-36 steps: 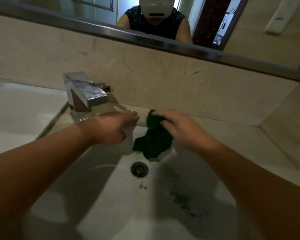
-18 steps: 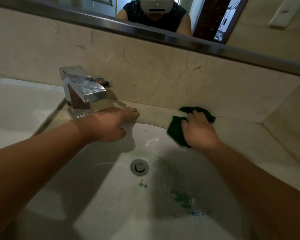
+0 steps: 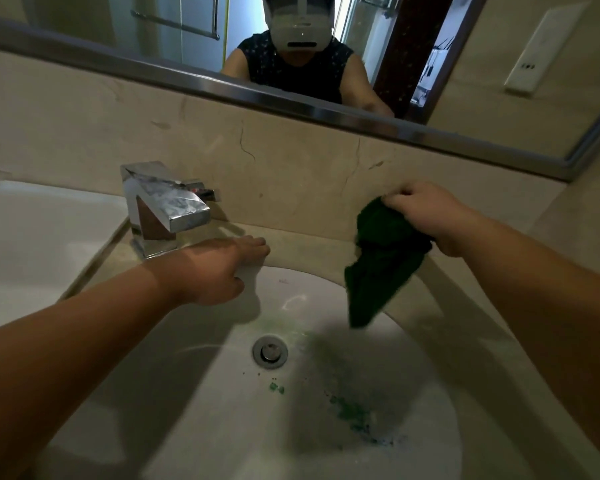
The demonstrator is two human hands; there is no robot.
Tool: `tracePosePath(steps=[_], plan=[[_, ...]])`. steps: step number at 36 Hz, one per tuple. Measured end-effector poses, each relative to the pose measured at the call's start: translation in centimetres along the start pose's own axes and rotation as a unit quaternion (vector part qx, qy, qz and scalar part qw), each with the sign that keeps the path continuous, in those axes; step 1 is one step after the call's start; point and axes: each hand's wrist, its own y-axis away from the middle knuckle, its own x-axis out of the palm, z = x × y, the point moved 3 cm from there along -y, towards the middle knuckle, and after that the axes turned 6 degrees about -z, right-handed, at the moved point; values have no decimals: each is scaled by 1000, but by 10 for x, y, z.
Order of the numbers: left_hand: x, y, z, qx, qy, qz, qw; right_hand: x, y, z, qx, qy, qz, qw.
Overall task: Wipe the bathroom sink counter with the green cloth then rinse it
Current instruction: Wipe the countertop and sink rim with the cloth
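A dark green cloth [image 3: 381, 261] hangs loose from my right hand [image 3: 426, 216], which pinches its top corner above the back right rim of the sink. The cloth's lower tip dangles over the white basin [image 3: 194, 393]. My left hand [image 3: 222, 268] rests palm down on the basin's back rim, just right of the faucet, fingers flat and holding nothing. The beige stone counter [image 3: 309, 244] runs behind the basin along the wall.
A square chrome faucet [image 3: 167, 206] stands at the back left. The drain [image 3: 270, 351] sits mid-basin, with green specks and smears [image 3: 352, 410] to its lower right. A mirror [image 3: 361, 64] spans the wall above. A second white basin or ledge [image 3: 42, 230] lies left.
My right hand went from pressing the cloth flat on the back counter to lifting it by a corner, so it now hangs over the basin. My left hand stayed on the rim.
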Motion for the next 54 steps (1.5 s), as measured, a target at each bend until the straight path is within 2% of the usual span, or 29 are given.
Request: tracePosePath(steps=[3,8,9,12,14,17,18,20,22,23,26,30,35,38,40,42,44,46,48,50,52,53,54], plan=[[-1,1,-1,-2,4,-2,1000,3,-1,-30,20,143,-34,989],[2,0,3,1,1,0,1000,64,33,-63,-10,202,92,975],[2,0,3,0,1,0,1000,76,40,-67,-29,234,78,969],[3,0,4,0,1,-3,1000,95,53,-69,-172,295,-64,938],[3,0,5,2,0,-8,1000,103,54,-72,-237,289,-113,921],[2,0,3,1,-5,-9,1000,106,59,-60,-221,270,-83,934],[1,1,3,0,-6,-10,1000,105,59,-57,-222,255,-94,936],[0,1,2,-1,-8,-8,1000,96,59,-43,-244,216,-67,943],[-3,3,0,-3,-8,-6,1000,75,55,-29,-217,148,-19,965],[-6,5,-2,-5,-9,-9,1000,63,50,-27,-197,123,-24,972],[-14,14,-7,-22,-27,-33,999,43,32,-39,-165,175,-112,964],[-17,28,-1,-22,-87,-51,995,91,40,-68,-103,236,-19,966],[-13,29,4,-7,-100,-63,993,116,37,-27,-113,176,-24,978],[-13,27,7,-4,-103,-55,993,132,51,4,-161,139,-8,977],[-16,29,9,-4,-102,-38,994,142,68,29,-237,94,13,967],[-22,33,7,-6,-92,-19,996,149,82,52,-286,62,79,953],[-29,39,6,-14,-80,-10,997,143,88,65,-298,42,124,946],[-33,52,8,-21,-82,-12,996,123,83,66,-296,8,95,950],[-36,68,16,-31,-94,-18,995,103,63,56,-281,8,5,960],[-38,81,23,-44,-90,-31,994,98,41,37,-230,56,-79,968],[-41,89,28,-50,-84,-49,994,117,28,24,-138,124,-87,979],[-42,91,31,-51,-83,-52,994,131,28,19,-88,141,-64,984],[-41,92,33,-54,-78,-49,994,145,31,19,-70,144,-58,985]])
